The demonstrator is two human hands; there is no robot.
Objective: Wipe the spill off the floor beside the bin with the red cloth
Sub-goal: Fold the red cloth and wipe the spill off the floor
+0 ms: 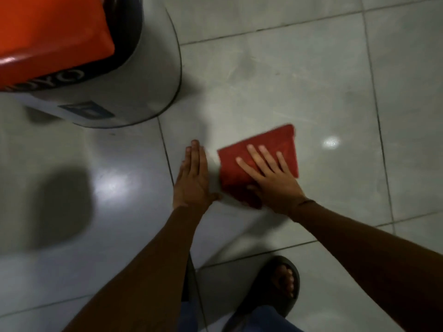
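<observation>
A folded red cloth (pixel 242 154) lies flat on the pale tiled floor (pixel 299 80), to the right of the round grey bin (pixel 143 75). My right hand (pixel 271 178) presses down on the cloth with fingers spread, thumb tucked at its near edge. My left hand (pixel 195 176) rests flat on the tile just left of the cloth, fingers together and pointing away, holding nothing. Faint smears show on the tile beyond the cloth; no clear puddle is visible.
The bin holds an orange bag or liner (pixel 48 27) at its top. My foot in a dark sandal (pixel 278 286) stands on the floor below the hands. Dark grout lines cross the tiles, and a shadow falls at left.
</observation>
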